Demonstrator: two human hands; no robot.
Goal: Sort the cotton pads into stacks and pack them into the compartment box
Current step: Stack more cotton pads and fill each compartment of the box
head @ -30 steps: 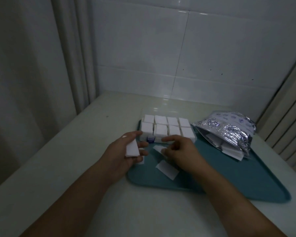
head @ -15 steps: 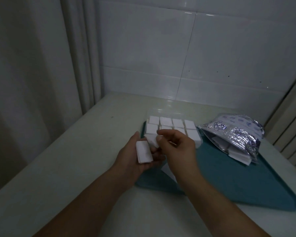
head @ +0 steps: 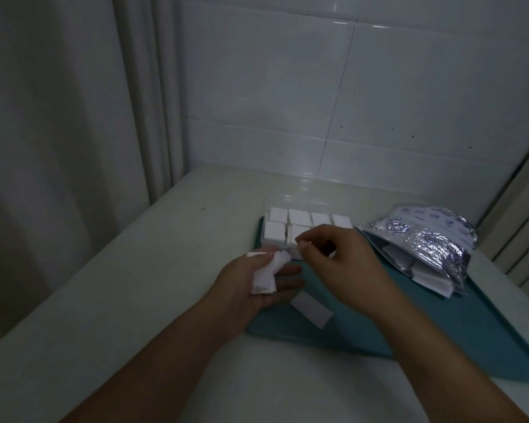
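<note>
Stacking step: left hand point(head: 257, 279) holds a small pad stack point(head: 264, 274) in its palm; right hand point(head: 333, 257) curled, contents unclear. Compartment box point(head: 303, 227) just beyond looks nearly full. Next, likely grab loose pad point(head: 311, 309) on tray point(head: 440, 325).

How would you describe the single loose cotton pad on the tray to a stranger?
Find the teal tray. Near its front left edge, just below the left hand, lies one loose cotton pad. It lies flat and alone on the tray, neither held, boxed nor bagged.

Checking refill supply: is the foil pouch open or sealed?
Open. The foil pouch lies on its side on the teal tray, mouth gaping, with white cotton pads spilling from the opening.
</note>
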